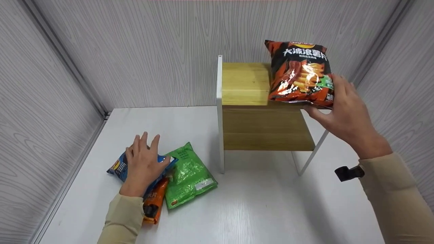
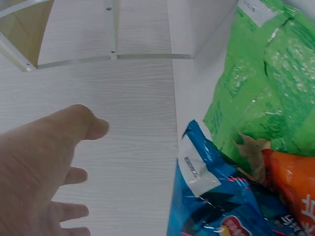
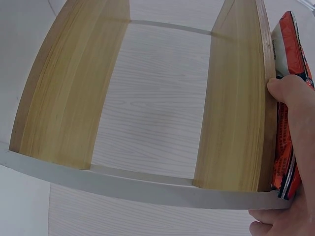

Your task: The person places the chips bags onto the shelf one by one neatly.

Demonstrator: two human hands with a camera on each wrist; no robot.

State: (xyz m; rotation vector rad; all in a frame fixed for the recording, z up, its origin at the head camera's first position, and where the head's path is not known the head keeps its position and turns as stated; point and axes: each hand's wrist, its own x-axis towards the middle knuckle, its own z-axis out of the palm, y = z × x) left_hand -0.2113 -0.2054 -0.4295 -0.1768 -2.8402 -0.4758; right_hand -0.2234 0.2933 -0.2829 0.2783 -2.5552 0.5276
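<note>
My right hand [image 1: 349,115] grips a red and black bag of potato chips [image 1: 301,73] by its lower right corner. The bag leans at the right end of the wooden top board [image 1: 245,81] of a small shelf, its printed front facing me. In the right wrist view, the thumb of that hand [image 3: 300,113] is right at the board's edge, beside the bag [image 3: 283,147]. My left hand [image 1: 144,166], fingers spread, is over a blue chip bag [image 1: 118,167] and overlaps it in the head view. The left wrist view shows this blue bag [image 2: 216,196] beside the hand.
A green bag [image 1: 188,176] lies flat on the white table [image 1: 257,210], left of the shelf. An orange bag [image 1: 157,195] sits partly under the blue one. The shelf has a lower wooden board [image 1: 264,130] and a white side frame [image 1: 219,128]. Grey wood-patterned walls [image 1: 152,51] enclose the table.
</note>
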